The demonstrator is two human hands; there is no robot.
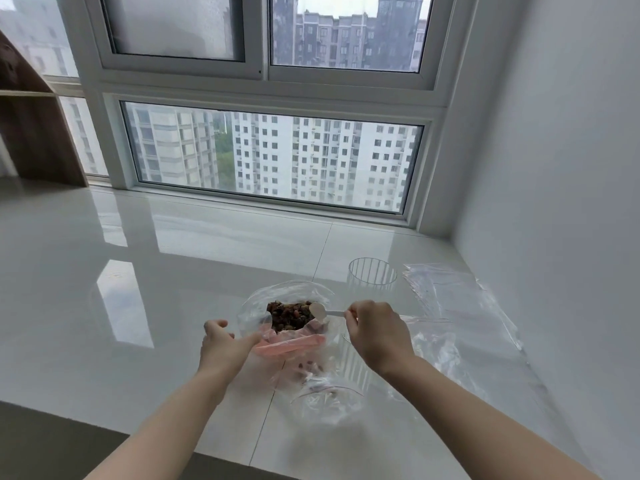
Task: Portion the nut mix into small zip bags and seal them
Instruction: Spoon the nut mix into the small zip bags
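A large clear bag (256, 306) with a pink zip strip (291, 344) stands open on the white sill, dark nut mix (289, 317) showing in its mouth. My left hand (225, 344) holds the bag's near left rim, thumb along the pink strip. My right hand (375, 332) pinches the handle of a small white spoon (320, 311), whose bowl is at the right edge of the nut mix. A small clear zip bag (322, 386) with a few nuts in it sits just in front, between my forearms.
A ribbed clear glass (372, 275) stands behind my right hand. Several empty clear zip bags (457, 299) lie flat at the right, close to the white wall (554, 202). The window (273, 157) runs along the back. A wooden shelf (34, 133) stands far left.
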